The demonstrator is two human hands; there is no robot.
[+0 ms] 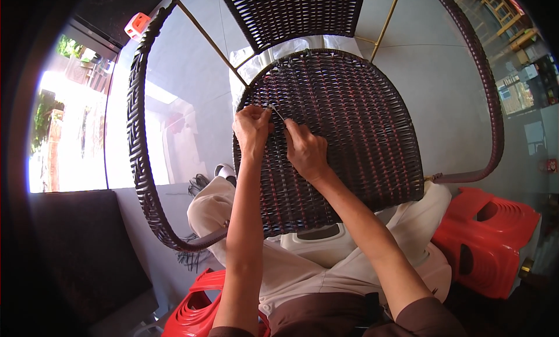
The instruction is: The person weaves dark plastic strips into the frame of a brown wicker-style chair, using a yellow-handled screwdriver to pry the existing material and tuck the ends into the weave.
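Note:
The dark brown and reddish woven seat (pixel 343 133) of a wicker chair lies across my lap. My left hand (pixel 251 128) rests at the seat's left part, fingers pinched together; what they hold, if anything, is hidden. Just to its right, my right hand (pixel 307 150) is closed around a thin metal tool (pixel 278 113). Its slim shaft slants up and left over the weave, with the tip beside my left fingertips. The tool's handle is covered by my right fingers.
The woven backrest (pixel 297 13) stands beyond the seat. A wrapped left armrest (pixel 138 127) and a partly wrapped right armrest (pixel 495 104) curve outward, with gold-coloured metal rods (pixel 204 31) between. Red plastic stools (pixel 489 238) stand at right and lower left. Dark strands (pixel 195 255) lie at left.

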